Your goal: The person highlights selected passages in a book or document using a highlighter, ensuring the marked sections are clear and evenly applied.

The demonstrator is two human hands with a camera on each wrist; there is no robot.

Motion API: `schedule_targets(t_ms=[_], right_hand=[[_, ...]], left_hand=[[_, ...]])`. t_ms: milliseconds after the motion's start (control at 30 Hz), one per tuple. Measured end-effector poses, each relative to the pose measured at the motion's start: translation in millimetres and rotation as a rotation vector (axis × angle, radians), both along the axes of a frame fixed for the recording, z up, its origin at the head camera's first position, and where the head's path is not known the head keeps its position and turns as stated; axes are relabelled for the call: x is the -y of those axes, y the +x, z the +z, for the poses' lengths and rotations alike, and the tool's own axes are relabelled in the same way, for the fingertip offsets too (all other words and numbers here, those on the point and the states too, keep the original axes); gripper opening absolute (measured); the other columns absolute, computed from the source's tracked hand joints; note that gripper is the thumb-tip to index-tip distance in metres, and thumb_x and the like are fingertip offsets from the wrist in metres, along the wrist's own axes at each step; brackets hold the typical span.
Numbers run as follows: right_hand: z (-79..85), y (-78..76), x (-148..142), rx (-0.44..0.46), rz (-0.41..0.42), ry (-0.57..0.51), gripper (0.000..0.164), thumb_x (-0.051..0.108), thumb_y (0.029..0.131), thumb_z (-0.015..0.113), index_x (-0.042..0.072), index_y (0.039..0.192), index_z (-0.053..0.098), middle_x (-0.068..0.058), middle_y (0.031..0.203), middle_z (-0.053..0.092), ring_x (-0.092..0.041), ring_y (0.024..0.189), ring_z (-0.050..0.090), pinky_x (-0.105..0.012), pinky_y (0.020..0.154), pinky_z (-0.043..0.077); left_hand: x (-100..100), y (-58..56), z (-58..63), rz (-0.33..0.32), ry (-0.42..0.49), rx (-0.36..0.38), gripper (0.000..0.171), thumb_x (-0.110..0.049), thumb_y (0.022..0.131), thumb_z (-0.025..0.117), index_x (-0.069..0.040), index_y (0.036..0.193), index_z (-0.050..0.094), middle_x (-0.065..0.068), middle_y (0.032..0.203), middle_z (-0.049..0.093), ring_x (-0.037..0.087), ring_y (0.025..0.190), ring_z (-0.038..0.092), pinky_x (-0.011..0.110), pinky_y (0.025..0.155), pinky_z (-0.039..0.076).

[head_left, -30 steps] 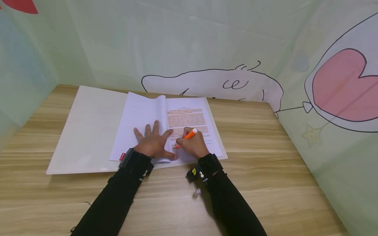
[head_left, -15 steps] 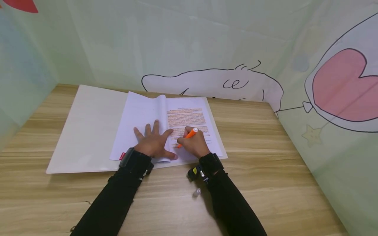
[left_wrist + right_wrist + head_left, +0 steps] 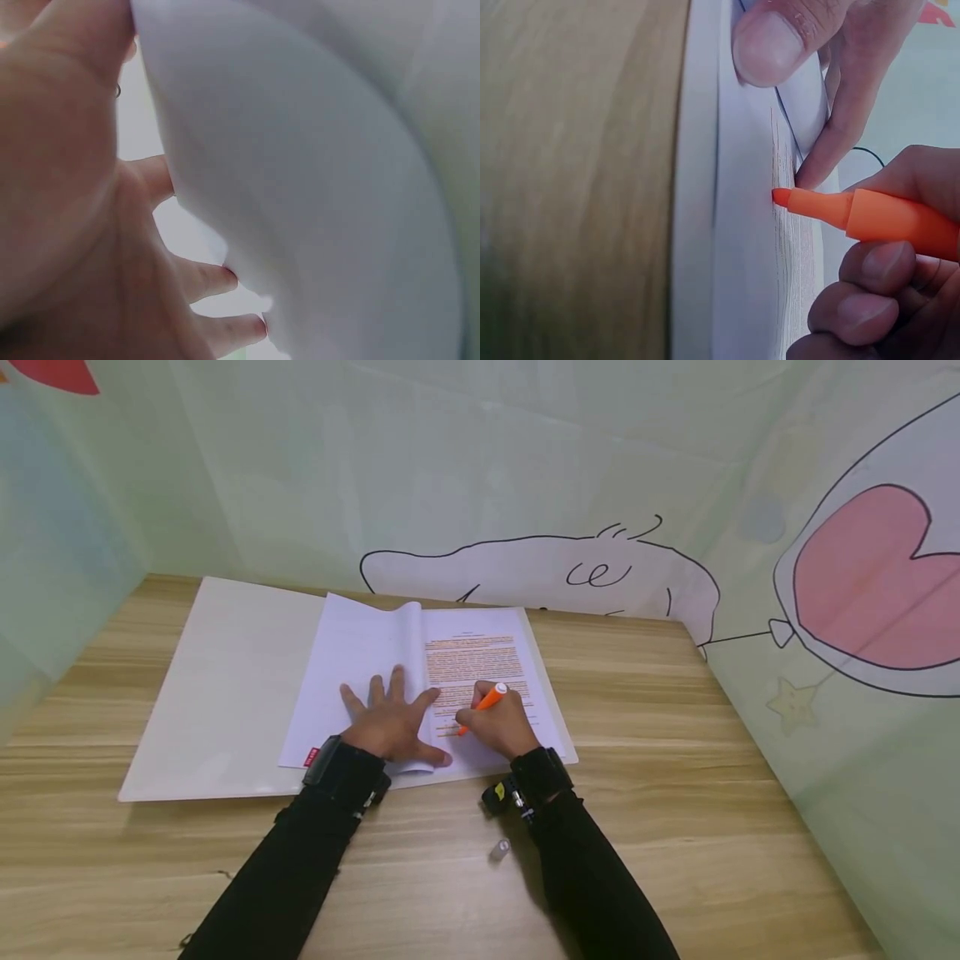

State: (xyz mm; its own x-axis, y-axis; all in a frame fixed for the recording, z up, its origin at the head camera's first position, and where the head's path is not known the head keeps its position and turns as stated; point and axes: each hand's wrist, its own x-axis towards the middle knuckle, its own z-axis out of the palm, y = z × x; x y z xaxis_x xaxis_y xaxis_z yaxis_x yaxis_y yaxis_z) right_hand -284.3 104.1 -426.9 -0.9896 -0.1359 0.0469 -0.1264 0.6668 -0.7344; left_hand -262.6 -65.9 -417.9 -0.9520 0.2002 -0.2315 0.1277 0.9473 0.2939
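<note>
An orange highlighter (image 3: 491,697) is pinched in my right hand (image 3: 505,725), its tip touching the printed page (image 3: 471,652) near the lower lines of text. Many lines higher up on that page bear orange marking. In the right wrist view the highlighter (image 3: 892,217) meets the paper at its orange tip, with the fingers curled below it. My left hand (image 3: 390,725) lies with spread fingers on the turned-back sheet (image 3: 360,635), thumb by the page's lower edge. Seen from the left wrist, the fingers (image 3: 206,281) press against white paper (image 3: 300,165).
Under the pages lies an opened white folder (image 3: 217,693), its cover spread to the left. A small clear cap (image 3: 500,850) rests on the wooden table (image 3: 675,793) near the right forearm. A printed cloth wall (image 3: 480,468) borders the table's back and sides.
My right hand has slid slightly to the right with the highlighter, its tip drawing along a low text line. The left hand stays in place.
</note>
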Motion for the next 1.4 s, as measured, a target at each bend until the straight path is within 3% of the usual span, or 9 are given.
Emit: schedule_targets(t_ms=[700, 1067, 1200, 1333, 1400], right_hand=[[7.0, -3.9, -6.0, 0.025, -0.039, 0.013, 0.033, 0.004, 0.076, 0.073, 0.012, 0.060, 0.046, 0.003, 0.050, 0.043, -0.014, 0.047, 0.042, -0.023, 0.040, 0.026], [0.1, -5.8, -6.9, 0.015, -0.029, -0.010, 0.033, 0.007, 0.076, 0.072, 0.013, 0.059, 0.045, 0.005, 0.049, 0.042, -0.013, 0.047, 0.041, -0.024, 0.042, 0.026], [2.7, -5.8, -12.2, 0.034, -0.044, -0.161, 0.031, 0.007, 0.077, 0.070, 0.013, 0.058, 0.046, 0.005, 0.049, 0.039, -0.013, 0.047, 0.037, -0.025, 0.042, 0.024], [23.4, -5.4, -30.3, 0.118, -0.034, -0.466, 0.029, 0.005, 0.083, 0.067, 0.011, 0.062, 0.048, 0.002, 0.055, 0.041, -0.014, 0.048, 0.037, -0.025, 0.044, 0.027], [36.9, -5.9, -42.4, 0.138, -0.047, -0.569, 0.029, 0.006, 0.087, 0.069, 0.011, 0.064, 0.050, 0.002, 0.062, 0.051, -0.014, 0.053, 0.044, -0.024, 0.048, 0.033]], left_hand=[[-1.1, -3.0, 2.8, -0.012, -0.005, -0.016, 0.106, -0.065, 0.067, 0.080, -0.027, 0.154, 0.033, 0.031, 0.161, 0.004, 0.057, 0.143, 0.009, 0.085, 0.104, 0.000], [1.6, -0.3, -1.1, -0.008, 0.000, -0.015, 0.105, -0.064, 0.068, 0.080, -0.026, 0.154, 0.034, 0.031, 0.161, 0.005, 0.058, 0.142, 0.011, 0.086, 0.103, 0.001], [1.5, 1.0, -2.0, -0.007, 0.006, -0.012, 0.106, -0.064, 0.067, 0.080, -0.025, 0.154, 0.034, 0.032, 0.161, 0.004, 0.058, 0.143, 0.009, 0.086, 0.103, 0.000], [0.0, 1.6, -2.4, 0.001, 0.010, -0.017, 0.107, -0.064, 0.067, 0.081, -0.025, 0.154, 0.034, 0.031, 0.161, 0.004, 0.058, 0.143, 0.008, 0.085, 0.104, 0.000], [-0.5, 1.8, -2.2, 0.003, 0.012, -0.019, 0.107, -0.063, 0.067, 0.082, -0.025, 0.154, 0.034, 0.031, 0.162, 0.003, 0.058, 0.143, 0.007, 0.085, 0.104, 0.000]])
